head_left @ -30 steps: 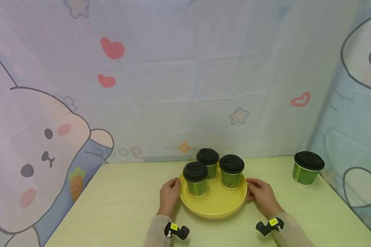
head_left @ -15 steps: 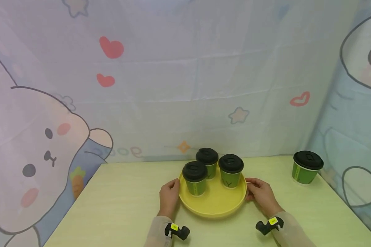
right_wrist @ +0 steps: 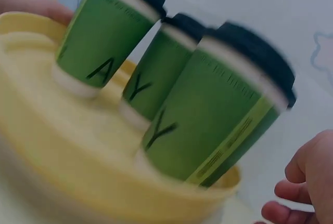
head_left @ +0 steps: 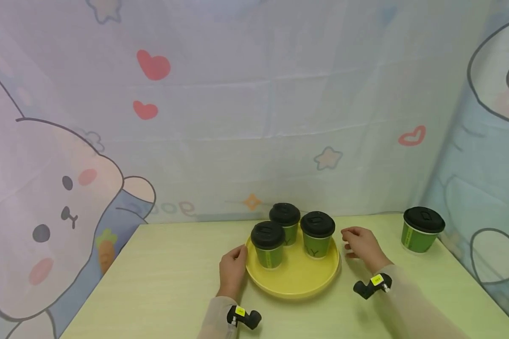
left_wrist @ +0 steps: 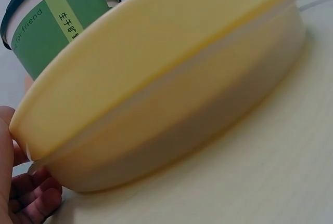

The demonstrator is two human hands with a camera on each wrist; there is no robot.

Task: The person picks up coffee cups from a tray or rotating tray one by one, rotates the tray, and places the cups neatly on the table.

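Note:
A round yellow tray (head_left: pixel 294 282) carries three green paper cups with black lids: a front left cup (head_left: pixel 269 252), a back cup (head_left: pixel 289 234) and a right cup (head_left: pixel 316 242). All three stand upright. My left hand (head_left: pixel 232 270) grips the tray's left rim; in the left wrist view its fingers (left_wrist: pixel 39 200) curl below the rim. Just off the tray's right side, my right hand (head_left: pixel 365 246) is apart from it, fingers loosely bent with nothing in them. The right wrist view shows that hand (right_wrist: pixel 315 180) beside the nearest cup (right_wrist: pixel 208 112).
Another green cup (head_left: pixel 420 230) with a black lid stands at the table's back right, beyond my right hand. A patterned cloth (head_left: pixel 237 117) hangs behind the pale yellow table (head_left: pixel 165 278).
My right hand has let go of the tray's right rim and moved slightly up and to the right. The left hand, tray and cups have stayed in place.

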